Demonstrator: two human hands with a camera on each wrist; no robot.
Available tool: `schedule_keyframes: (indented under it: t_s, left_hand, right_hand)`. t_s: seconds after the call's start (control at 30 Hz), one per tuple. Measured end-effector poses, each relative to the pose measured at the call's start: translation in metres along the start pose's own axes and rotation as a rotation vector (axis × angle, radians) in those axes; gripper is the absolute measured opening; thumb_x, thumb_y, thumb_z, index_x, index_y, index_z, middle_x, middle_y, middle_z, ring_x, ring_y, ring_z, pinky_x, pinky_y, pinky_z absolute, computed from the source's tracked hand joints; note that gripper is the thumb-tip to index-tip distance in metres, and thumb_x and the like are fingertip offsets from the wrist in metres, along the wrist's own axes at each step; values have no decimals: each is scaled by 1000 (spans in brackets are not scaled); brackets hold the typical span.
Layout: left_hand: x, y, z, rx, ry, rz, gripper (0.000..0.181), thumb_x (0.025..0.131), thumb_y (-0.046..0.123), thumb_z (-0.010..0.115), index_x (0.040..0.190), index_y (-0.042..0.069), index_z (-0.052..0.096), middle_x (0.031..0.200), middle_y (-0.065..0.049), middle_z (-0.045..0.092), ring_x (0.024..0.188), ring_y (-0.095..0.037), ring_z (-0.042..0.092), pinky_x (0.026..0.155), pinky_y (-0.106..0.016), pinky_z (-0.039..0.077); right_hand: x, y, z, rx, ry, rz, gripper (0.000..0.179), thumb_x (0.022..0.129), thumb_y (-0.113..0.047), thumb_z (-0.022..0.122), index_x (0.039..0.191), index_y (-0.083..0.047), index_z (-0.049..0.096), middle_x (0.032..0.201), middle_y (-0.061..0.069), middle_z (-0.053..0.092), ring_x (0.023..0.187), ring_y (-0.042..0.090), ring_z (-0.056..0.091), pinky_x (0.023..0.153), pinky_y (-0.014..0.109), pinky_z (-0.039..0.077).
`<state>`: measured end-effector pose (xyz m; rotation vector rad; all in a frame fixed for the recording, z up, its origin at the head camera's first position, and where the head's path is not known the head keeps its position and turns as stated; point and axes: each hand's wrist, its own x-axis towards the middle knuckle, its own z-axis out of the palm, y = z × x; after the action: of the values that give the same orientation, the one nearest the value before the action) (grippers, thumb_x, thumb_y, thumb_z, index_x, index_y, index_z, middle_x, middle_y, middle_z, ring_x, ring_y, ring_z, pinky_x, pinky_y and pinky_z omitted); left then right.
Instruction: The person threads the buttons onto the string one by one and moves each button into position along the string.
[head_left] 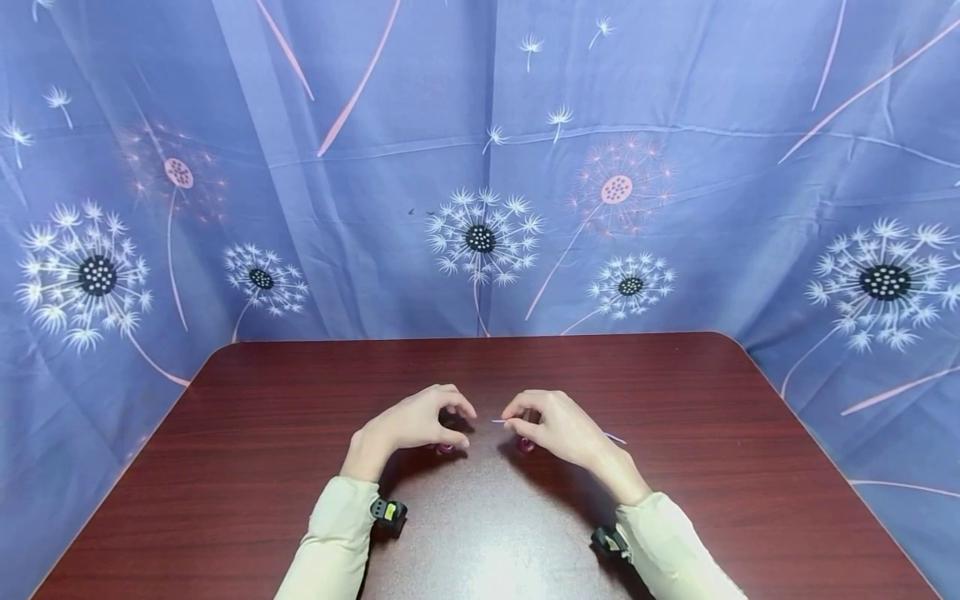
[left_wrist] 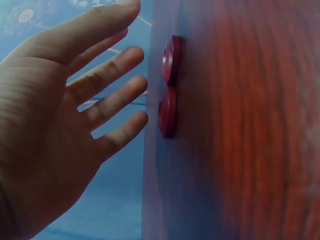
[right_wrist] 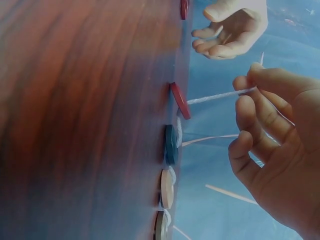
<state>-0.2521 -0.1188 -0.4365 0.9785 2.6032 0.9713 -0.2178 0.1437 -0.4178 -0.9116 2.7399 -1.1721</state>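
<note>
My right hand (head_left: 561, 427) pinches a thin white cord (right_wrist: 215, 96) between thumb and forefinger, with a short tip sticking out past them. From the pinch the cord runs down to a tilted red button (right_wrist: 180, 101) on the table. Behind it, a dark green button (right_wrist: 171, 145) and a tan button (right_wrist: 167, 189) stand in a row along the same cord. Fingers spread and loosely bent, my left hand (head_left: 416, 419) hovers over the table, holding nothing. Two dark red buttons (left_wrist: 172, 60) lie below it, edge to edge in the left wrist view.
The dark red wood table (head_left: 225, 508) reaches back to a blue dandelion-print cloth (head_left: 375, 250) hung around it. Another part of the cord (head_left: 615, 437) shows beyond my right wrist. Each wrist wears a small black camera (head_left: 388, 513).
</note>
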Motion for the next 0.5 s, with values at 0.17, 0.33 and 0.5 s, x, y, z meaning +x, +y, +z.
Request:
schedule_keyframes:
  t_s: [0.17, 0.33, 0.5]
  left_hand:
    - [-2, -5, -1, 8, -9, -9, 34, 77, 26, 84, 109, 17, 74, 103, 2, 65, 99, -15, 56, 90, -31, 48]
    - [-4, -7, -3, 5, -21, -4, 34, 75, 24, 86, 107, 17, 74, 101, 2, 64, 96, -16, 57, 88, -31, 48]
    - [-7, -8, -5, 60, -29, -34, 35, 72, 27, 88, 104, 23, 75, 100, 5, 63, 98, -16, 53, 86, -29, 45]
  right_hand:
    - [0, 1, 0, -18, 2, 4, 9, 92, -19, 70, 98, -14, 74, 81, 1, 71, 62, 13, 66, 58, 22, 50]
    - [0, 2, -1, -20, 3, 2, 7, 92, -18, 70, 98, -15, 74, 81, 2, 72, 63, 16, 67, 59, 21, 49]
    - [-1, 2, -1, -32, 13, 0, 7, 92, -18, 70, 97, -16, 74, 79, 0, 71, 62, 16, 67, 58, 21, 49]
